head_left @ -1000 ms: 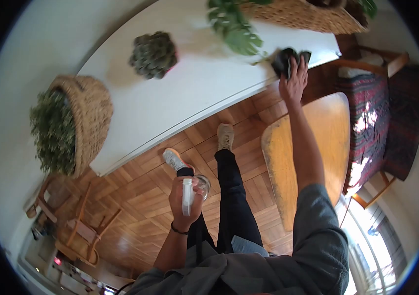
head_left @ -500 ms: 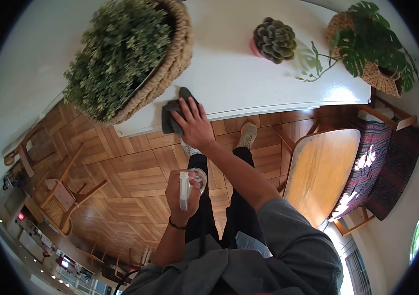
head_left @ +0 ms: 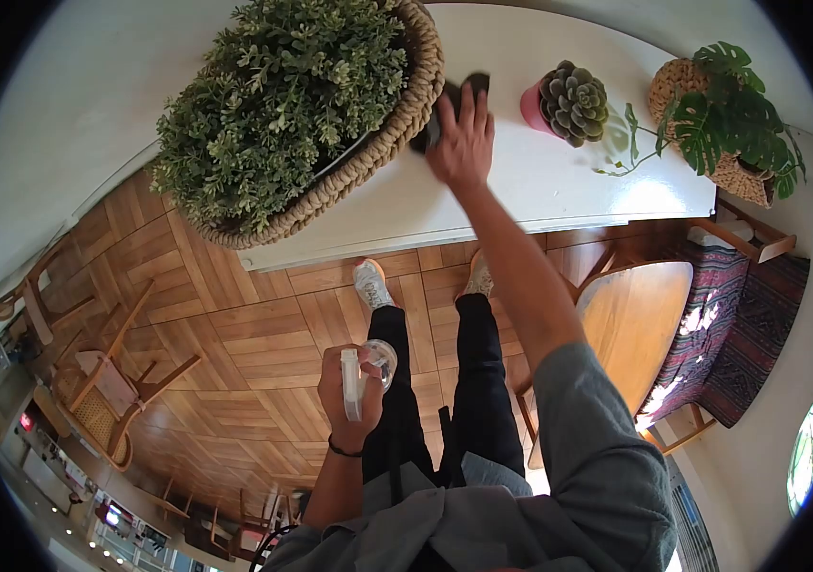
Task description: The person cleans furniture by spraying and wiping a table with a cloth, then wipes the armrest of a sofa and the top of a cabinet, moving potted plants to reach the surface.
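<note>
My right hand (head_left: 465, 143) reaches over the white tabletop (head_left: 511, 186) and holds a dark grey cloth (head_left: 423, 136) down against it, close to the braided basket. Its fingers lie over the cloth, which is blurred and partly covered by them. Lower in the view, my left hand (head_left: 338, 400) grips a clear spray bottle (head_left: 381, 364) with a white spray head (head_left: 352, 381), held upright above the floor. The big woven basket (head_left: 423, 81), full of bushy green leaves (head_left: 287, 114), stands just left of my right hand. A succulent (head_left: 573, 103) in a pink pot (head_left: 532, 107) is to its right.
A trailing plant (head_left: 731, 114) in a wicker basket (head_left: 678, 86) stands at the tabletop's right end. Below it are a wooden table (head_left: 630, 319) and a bench with patterned cushions (head_left: 702, 334). Wooden chairs (head_left: 106, 400) stand on the parquet floor (head_left: 254, 353) at left.
My right hand has slid the cloth from the front edge farther back and to the right across the tabletop. My left hand still holds the spray bottle in about the same place.
</note>
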A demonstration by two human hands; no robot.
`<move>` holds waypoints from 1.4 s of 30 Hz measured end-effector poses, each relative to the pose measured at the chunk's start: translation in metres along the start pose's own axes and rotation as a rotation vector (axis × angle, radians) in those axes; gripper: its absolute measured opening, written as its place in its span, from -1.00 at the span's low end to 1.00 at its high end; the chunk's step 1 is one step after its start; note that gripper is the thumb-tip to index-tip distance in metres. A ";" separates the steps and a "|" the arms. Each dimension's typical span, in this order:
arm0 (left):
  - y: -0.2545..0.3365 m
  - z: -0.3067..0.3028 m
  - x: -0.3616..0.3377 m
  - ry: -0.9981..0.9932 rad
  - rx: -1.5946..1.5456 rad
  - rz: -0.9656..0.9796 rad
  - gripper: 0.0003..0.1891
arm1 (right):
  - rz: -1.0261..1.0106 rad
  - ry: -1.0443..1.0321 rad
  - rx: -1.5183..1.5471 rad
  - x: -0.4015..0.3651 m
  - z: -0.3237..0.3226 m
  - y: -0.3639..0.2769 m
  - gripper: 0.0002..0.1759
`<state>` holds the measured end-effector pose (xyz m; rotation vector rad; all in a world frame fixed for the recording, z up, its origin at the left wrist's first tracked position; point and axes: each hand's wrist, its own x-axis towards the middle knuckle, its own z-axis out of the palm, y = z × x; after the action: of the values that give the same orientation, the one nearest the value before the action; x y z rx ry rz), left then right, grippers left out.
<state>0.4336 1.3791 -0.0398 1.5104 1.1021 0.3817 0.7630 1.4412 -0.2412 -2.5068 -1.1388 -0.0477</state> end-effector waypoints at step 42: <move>0.082 0.232 0.005 -0.182 0.019 -0.074 -0.80 | 0.253 -0.099 0.048 -0.072 -0.110 0.223 -0.19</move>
<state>0.6460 1.2541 -0.0321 1.4857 1.0160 0.1790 0.8917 1.2175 -0.2263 -2.6136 -0.8392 0.1710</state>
